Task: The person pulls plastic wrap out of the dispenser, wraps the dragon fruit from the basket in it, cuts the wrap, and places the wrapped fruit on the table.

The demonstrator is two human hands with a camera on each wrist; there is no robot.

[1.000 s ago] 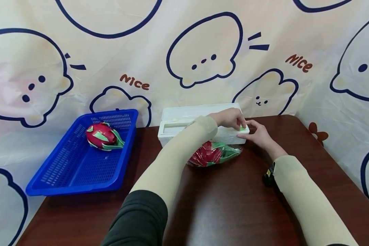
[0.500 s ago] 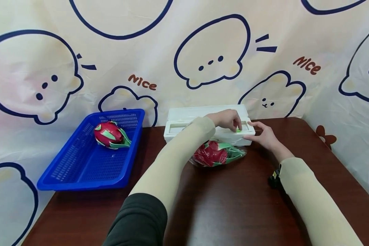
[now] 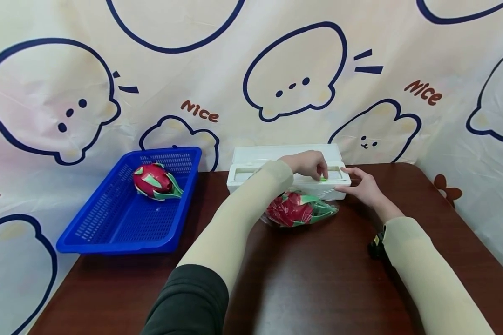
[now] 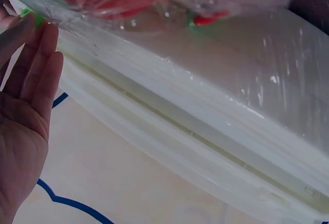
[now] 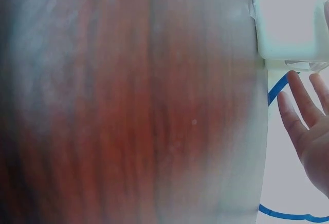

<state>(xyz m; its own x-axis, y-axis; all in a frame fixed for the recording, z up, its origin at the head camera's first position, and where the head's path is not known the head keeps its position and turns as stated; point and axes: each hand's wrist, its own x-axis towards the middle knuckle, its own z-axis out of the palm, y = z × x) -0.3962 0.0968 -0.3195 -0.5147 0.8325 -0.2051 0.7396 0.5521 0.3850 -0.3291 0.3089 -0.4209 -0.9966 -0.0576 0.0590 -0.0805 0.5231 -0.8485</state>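
A white cling film dispenser (image 3: pixel 287 151) with its lid raised stands at the back of the table. My left hand (image 3: pixel 307 164) reaches across and pinches the small green slide cutter (image 3: pixel 323 178) on its front rim, toward the right end. Thumb and index finger of my right hand (image 3: pixel 365 188) hold the dispenser's right end; its other fingers are spread in the right wrist view. Against the dispenser's front lies a dragon fruit (image 3: pixel 291 209) wrapped in clear film, partly covered by my left forearm. In the left wrist view the film (image 4: pixel 252 75) stretches from the fruit to the dispenser.
On the left stands a blue plastic basket (image 3: pixel 173 232) with an unwrapped dragon fruit (image 3: pixel 152 180) inside. The dark wooden table (image 3: pixel 314 274) runs up to a patterned cloth backdrop (image 3: pixel 218 60) behind and at the right.
My left hand has slid the green cutter a little leftward along the dispenser's rim. My right hand keeps its hold on the end. The head view has turned slightly left.
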